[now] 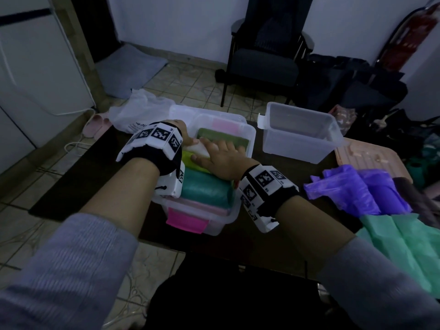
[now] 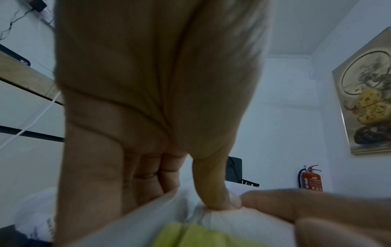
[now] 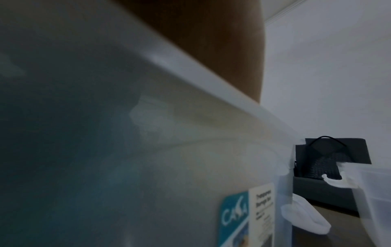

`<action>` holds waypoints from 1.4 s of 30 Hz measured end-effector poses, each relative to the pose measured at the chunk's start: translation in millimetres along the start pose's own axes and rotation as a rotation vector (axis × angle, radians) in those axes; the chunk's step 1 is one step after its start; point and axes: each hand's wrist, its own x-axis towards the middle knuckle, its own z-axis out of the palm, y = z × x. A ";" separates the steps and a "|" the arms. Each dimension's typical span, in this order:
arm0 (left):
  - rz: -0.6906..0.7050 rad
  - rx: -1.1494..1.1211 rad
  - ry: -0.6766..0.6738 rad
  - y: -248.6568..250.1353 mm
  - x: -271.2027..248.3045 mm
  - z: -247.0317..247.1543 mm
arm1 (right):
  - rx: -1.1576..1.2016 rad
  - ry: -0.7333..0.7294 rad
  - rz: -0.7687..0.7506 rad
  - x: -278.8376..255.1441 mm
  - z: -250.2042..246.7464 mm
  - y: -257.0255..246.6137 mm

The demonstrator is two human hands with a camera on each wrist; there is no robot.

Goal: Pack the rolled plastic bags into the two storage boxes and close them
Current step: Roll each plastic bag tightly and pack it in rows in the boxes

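A clear storage box [image 1: 221, 228] with a pink latch [image 1: 188, 222] stands mid-table, its wall filling the right wrist view [image 3: 148, 150]. Inside lie rolled bags: teal [image 1: 207, 189], yellow-green [image 1: 190, 160], white [image 1: 198, 148], green [image 1: 223, 136] and pink [image 1: 226, 123]. My left hand [image 1: 188, 139] reaches into the box's left side and holds the white roll [image 2: 243, 220] between thumb [image 2: 213, 192] and fingers [image 2: 148, 180]. My right hand [image 1: 221, 153] lies flat on the rolls, its fingers straight and touching the white one. The second clear box [image 1: 297, 151] stands empty at the right.
Loose purple bags [image 1: 352, 189] and green bags [image 1: 400, 241] lie at the table's right edge, a pink lid [image 1: 371, 158] behind them. A crumpled white bag [image 1: 140, 108] sits at the back left. A dark chair [image 1: 262, 63] stands beyond the table.
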 end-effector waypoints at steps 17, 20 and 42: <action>0.374 -0.121 0.097 145.1 -51.5 -22.0 | 0.458 0.558 0.115 -78.4 12.6 105.8; 0.455 -0.154 0.002 179.7 -71.5 12.8 | 0.379 0.593 0.221 -108.1 22.3 143.7; 0.429 -0.015 -0.160 179.9 -98.4 206.0 | 0.273 0.388 1.098 -223.7 59.1 244.8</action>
